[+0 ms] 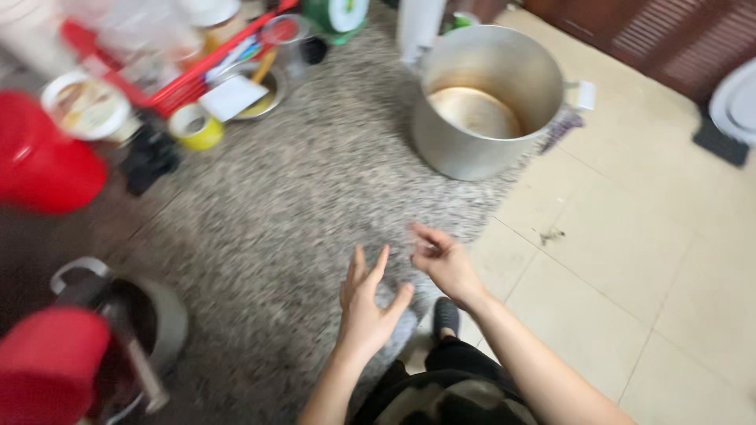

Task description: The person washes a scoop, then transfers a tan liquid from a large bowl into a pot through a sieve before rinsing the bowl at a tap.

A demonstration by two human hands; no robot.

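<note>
Both hands are hanging empty over the speckled stone floor (pixel 299 205): the left hand (pixel 368 303) is spreading its fingers wide, palm down, and the right hand (pixel 442 260) is curling its fingers loosely, gripping nothing. They are sitting just beside each other, not touching. A big metal pot (pixel 484 98) is standing upright well ahead of the right hand, open at the top, with a pale round bottom showing inside; its side handle (pixel 584 94) is pointing toward the tiled floor (pixel 630 260). The pot is sitting near the line where the stone floor is meeting the cream tiles, and that edge is running diagonally down to pass just under the right hand. Between the hands and the pot, bare stone floor is lying open. To the left, things are crowding in: a red bucket (pixel 39 161), a white lidded tub (pixel 87 106), a yellow roll of tape (pixel 197 126), a black object (pixel 150 157) too blurred to tell, and a red rack (pixel 189 71) full of small items. At the lower left, a grey pot with a handle (pixel 150 315) and a red lid (pixel 51 362) are sitting near the left forearm. A dark shoe (pixel 445 317) is showing below the hands. Much of the left side is blurring.
</note>
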